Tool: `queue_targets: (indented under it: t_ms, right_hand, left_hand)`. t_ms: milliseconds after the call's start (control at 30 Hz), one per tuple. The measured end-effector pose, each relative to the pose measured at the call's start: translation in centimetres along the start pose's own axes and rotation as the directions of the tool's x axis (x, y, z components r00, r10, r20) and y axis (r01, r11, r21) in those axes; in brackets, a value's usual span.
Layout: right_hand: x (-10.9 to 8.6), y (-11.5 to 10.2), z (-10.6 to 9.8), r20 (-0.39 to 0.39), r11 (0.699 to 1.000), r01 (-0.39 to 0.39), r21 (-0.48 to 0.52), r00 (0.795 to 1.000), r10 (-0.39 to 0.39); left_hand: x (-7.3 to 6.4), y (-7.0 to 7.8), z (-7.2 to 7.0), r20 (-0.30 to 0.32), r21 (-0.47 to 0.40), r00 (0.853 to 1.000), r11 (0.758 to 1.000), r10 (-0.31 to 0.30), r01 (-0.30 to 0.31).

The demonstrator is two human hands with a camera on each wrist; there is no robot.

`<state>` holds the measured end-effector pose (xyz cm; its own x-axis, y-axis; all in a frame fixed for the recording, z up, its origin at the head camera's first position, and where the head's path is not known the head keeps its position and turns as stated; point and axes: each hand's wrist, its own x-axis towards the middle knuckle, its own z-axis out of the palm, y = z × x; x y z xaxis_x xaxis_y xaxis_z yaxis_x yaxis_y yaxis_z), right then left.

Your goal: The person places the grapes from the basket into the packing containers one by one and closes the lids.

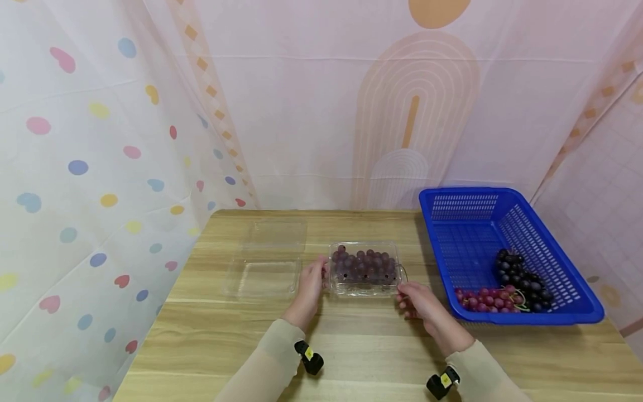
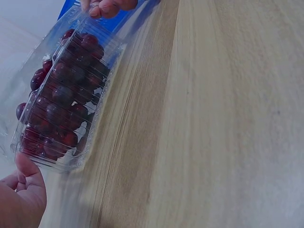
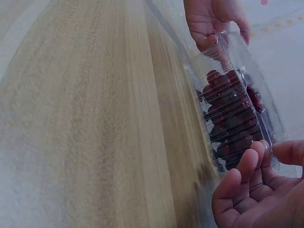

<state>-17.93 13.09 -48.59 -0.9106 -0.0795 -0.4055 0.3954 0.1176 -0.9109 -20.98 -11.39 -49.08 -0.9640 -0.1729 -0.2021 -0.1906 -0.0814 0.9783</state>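
A clear plastic clamshell container [image 1: 365,283] with dark red grapes [image 1: 364,265] inside lies near the middle of the wooden table, its lid down over the fruit. At its left end my left hand [image 1: 310,286] grips the edge, with the thumb near a corner in the left wrist view. My right hand [image 1: 421,304] holds the opposite front corner; thumb and index finger [image 3: 256,159] pinch the rim in the right wrist view. A thin stem [image 1: 403,272] pokes out at the container's right side. Whether the lid is latched I cannot tell.
An empty clear clamshell [image 1: 266,279] stands opened out on the table's left. To the right sits a blue basket [image 1: 437,245] holding black grapes [image 1: 522,279] and red grapes [image 1: 487,300]. A patterned curtain [image 1: 301,111] hangs behind the table.
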Motion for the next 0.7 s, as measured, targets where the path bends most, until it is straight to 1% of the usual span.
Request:
queue_targets:
  t_ms: [167, 333, 433, 600, 700]
  right_hand:
    - [0.1, 0.1, 0.0, -0.010, 1.000, 0.002, 0.001, 1.000, -0.002]
    - [0.2, 0.1, 0.0, -0.012, 1.000, -0.016, -0.009, 1.000, 0.016]
    - [0.2, -0.1, 0.0, -0.011, 0.999, -0.033, -0.016, 0.999, 0.032]
    - [0.2, -0.6, 0.0, -0.051, 0.999, -0.039, 0.006, 0.998, 0.039]
    - [0.5, -1.0, 0.2, -0.082, 0.999, -0.034, 0.029, 0.996, 0.037]
  left_hand:
    - [-0.1, -0.2, 0.0, 0.007, 0.024, 0.999, 0.999, 0.033, -0.033]
    - [0.0, 0.0, 0.1, -0.004, 0.057, 0.999, 0.998, 0.035, -0.034]
    - [-0.4, 0.7, 0.1, -0.007, 0.067, 1.000, 0.997, 0.030, -0.030]
    - [-1.6, 2.3, 0.3, -0.004, 0.087, 0.999, 0.996, 0.034, -0.034]
    - [-1.7, 2.4, 0.3, -0.002, 0.085, 0.999, 0.996, 0.040, -0.040]
